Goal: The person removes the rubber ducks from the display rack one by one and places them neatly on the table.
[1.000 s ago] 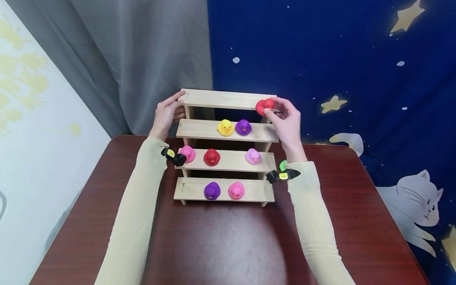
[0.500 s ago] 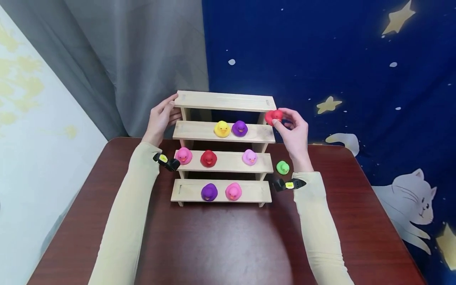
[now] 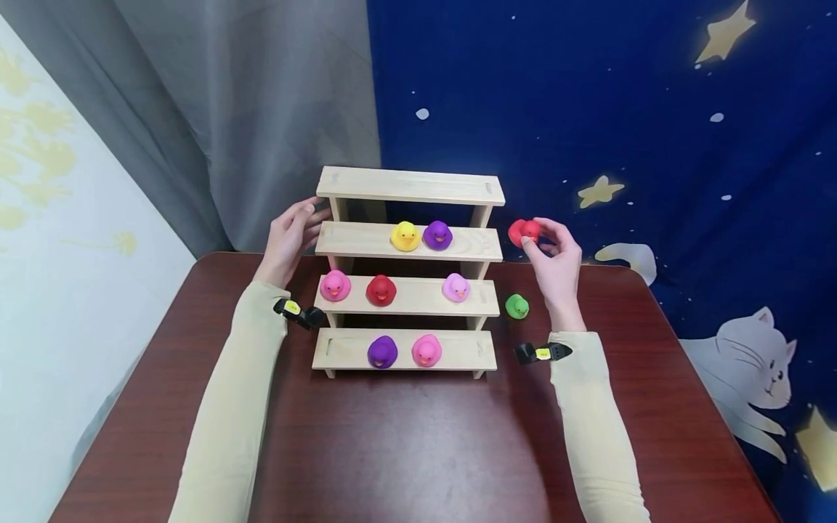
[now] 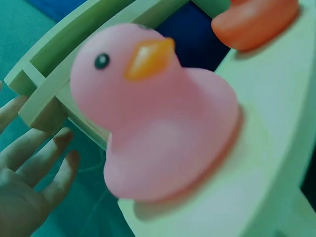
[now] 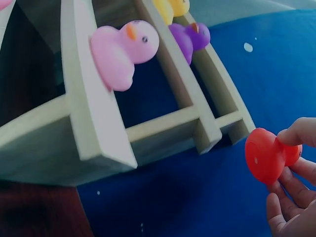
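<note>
To the right of the wooden tiered rack [image 3: 410, 184], my right hand [image 3: 556, 265] pinches a red rubber duck [image 3: 521, 232] between thumb and fingers, in the air and apart from the shelves. The right wrist view shows the same red duck [image 5: 266, 155] from its underside. My left hand [image 3: 288, 236] is at the rack's left side near the upper shelves, its fingers extended and holding nothing. In the left wrist view its fingertips [image 4: 63, 136] are close to a shelf end; contact cannot be told. A pink duck [image 4: 158, 133] stands large before that camera.
Yellow [image 3: 405, 237] and purple [image 3: 437, 236] ducks stand on the second shelf down. Pink, red [image 3: 381, 290] and light pink [image 3: 455, 288] ducks occupy the third, purple and pink [image 3: 427, 351] the lowest. A green duck [image 3: 516, 306] sits on the table [image 3: 405, 443] right of the rack.
My right hand has carried the red duck from the top shelf's right end rightward and down, off the rack. My left hand has slid down and away from the top shelf's left end.
</note>
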`<state>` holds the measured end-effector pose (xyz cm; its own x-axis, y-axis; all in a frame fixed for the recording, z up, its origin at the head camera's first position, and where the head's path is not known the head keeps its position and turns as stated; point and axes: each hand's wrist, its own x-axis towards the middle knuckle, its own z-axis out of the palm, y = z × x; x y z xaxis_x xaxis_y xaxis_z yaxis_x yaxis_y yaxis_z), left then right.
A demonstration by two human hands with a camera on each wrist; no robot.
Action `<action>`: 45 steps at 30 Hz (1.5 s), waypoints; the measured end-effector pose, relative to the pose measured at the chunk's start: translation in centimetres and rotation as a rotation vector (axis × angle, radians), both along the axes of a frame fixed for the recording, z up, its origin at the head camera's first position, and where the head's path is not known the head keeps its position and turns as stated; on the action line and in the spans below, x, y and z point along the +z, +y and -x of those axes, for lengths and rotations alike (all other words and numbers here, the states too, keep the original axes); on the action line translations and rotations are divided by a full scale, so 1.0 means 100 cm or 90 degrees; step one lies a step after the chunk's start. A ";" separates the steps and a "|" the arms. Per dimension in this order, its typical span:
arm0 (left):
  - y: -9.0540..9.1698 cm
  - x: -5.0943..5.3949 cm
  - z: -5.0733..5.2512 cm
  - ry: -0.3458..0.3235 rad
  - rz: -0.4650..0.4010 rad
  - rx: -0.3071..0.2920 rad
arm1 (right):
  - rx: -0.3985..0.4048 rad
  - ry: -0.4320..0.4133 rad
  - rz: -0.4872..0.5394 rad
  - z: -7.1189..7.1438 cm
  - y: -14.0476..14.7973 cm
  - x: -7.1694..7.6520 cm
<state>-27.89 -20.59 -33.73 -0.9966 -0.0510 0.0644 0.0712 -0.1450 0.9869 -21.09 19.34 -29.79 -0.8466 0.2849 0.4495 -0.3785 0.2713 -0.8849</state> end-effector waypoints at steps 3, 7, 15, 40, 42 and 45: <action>-0.002 -0.004 -0.004 0.006 0.023 -0.013 | -0.005 -0.004 0.004 -0.001 0.005 -0.005; -0.001 -0.009 -0.011 0.023 0.089 -0.027 | -0.016 -0.016 0.006 -0.004 0.013 -0.013; 0.002 -0.014 -0.023 0.040 0.140 -0.064 | -0.036 -0.056 -0.002 -0.010 0.024 -0.026; 0.003 -0.036 -0.034 0.047 0.078 -0.080 | -0.098 -0.121 -0.042 -0.004 0.069 -0.088; 0.003 -0.037 -0.033 0.045 0.072 -0.077 | -0.104 -0.124 -0.048 -0.004 0.071 -0.093; 0.003 -0.038 -0.034 0.039 0.069 -0.075 | -0.114 -0.128 -0.057 -0.004 0.075 -0.101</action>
<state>-24.50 -20.25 -37.49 -0.9894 0.0762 0.1238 0.1204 -0.0483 0.9916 -20.68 26.84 -39.86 -0.8611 0.4051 0.3073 -0.1363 0.3984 -0.9070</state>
